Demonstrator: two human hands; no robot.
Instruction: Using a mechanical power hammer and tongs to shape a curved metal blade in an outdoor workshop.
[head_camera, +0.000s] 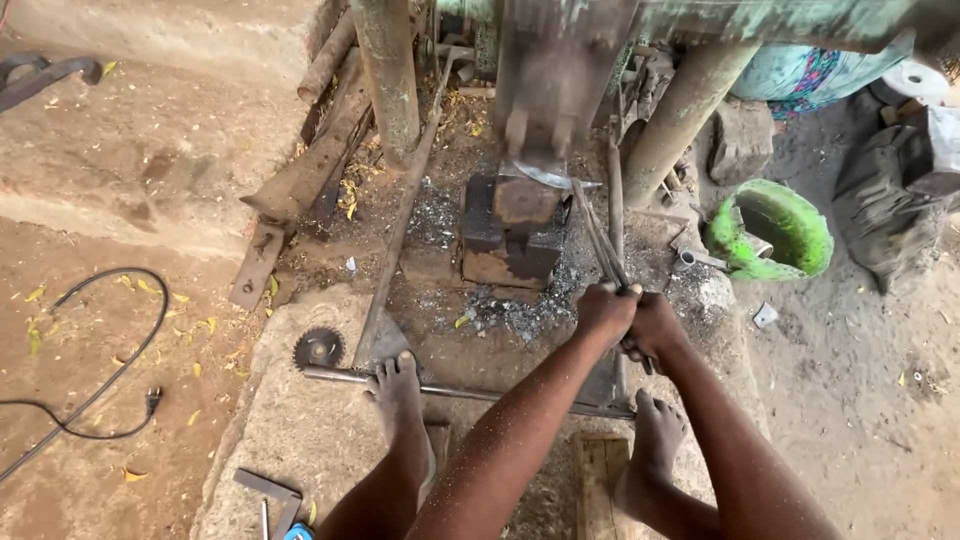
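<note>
Both hands grip the handles of long metal tongs (598, 240). My left hand (603, 312) and my right hand (655, 328) are clasped together at the near end. The tongs reach up to a flat metal piece (548, 176) lying on a dark anvil block (510, 228). A power hammer head (550, 75), blurred by motion, is right above the piece. My left foot (397, 395) rests on a metal bar (450, 390) running across the stone slab. My right foot (652, 440) is beside a wooden block (597, 480).
A circular saw blade (318, 349) lies on the slab at left. A green bucket (775, 230) lies at right, a black cable (110, 370) on the dirt at left. Rusty bars (320, 150) and machine posts (388, 75) stand behind the anvil. Metal scale litters the ground.
</note>
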